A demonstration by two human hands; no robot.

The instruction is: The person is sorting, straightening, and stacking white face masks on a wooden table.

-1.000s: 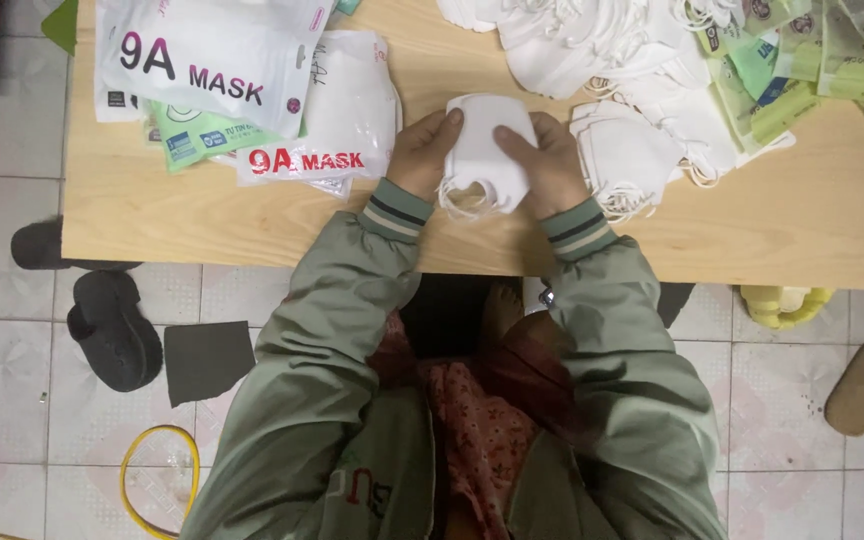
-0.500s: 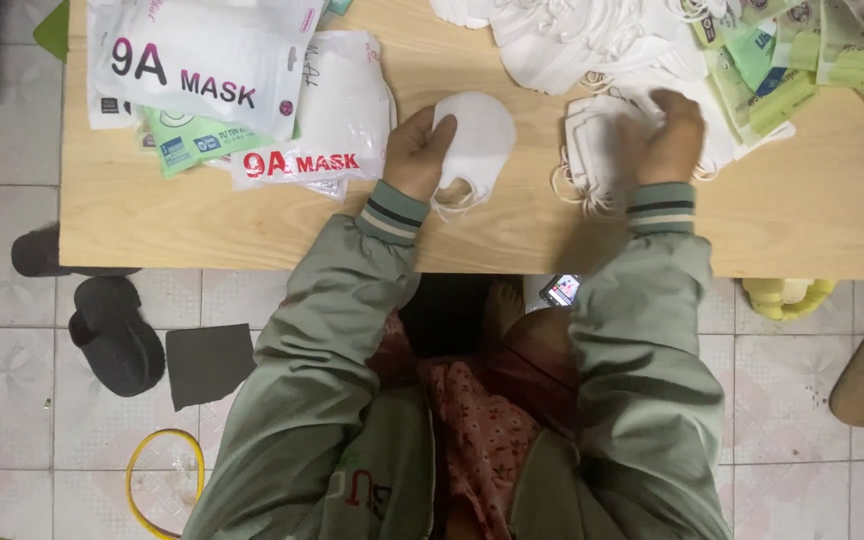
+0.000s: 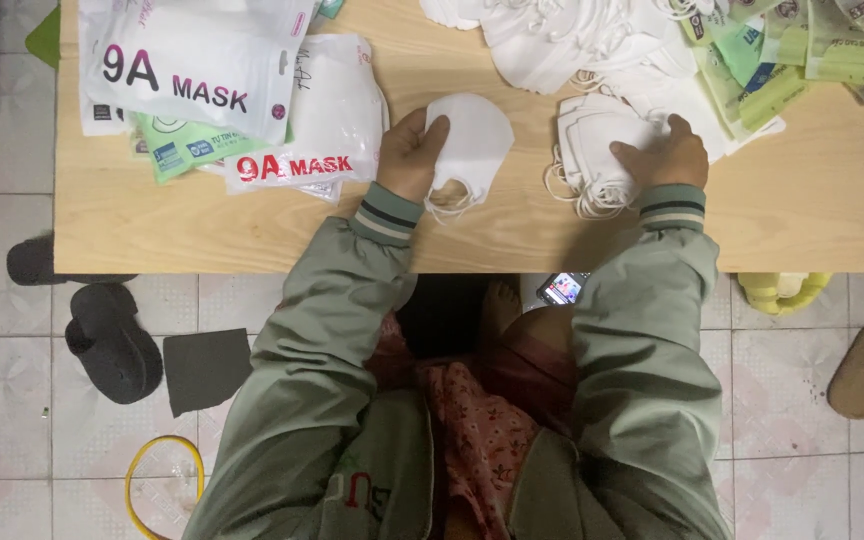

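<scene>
The white mask (image 3: 474, 140) sits folded in the left hand (image 3: 409, 152), thumb and fingers pinched on its left edge, just above the counter (image 3: 202, 225). It looks light, soft and floppy, so a grip on the folded body seems safer than one on the thin ear loops dangling below. The right hand (image 3: 664, 158) presses flat on a small stack of masks (image 3: 592, 150), grasping nothing firmly. A loose heap of masks (image 3: 562, 40) lies behind, printed pouches (image 3: 202, 80) to the left, green packets (image 3: 812, 45) to the right; nothing blocks either hand
</scene>
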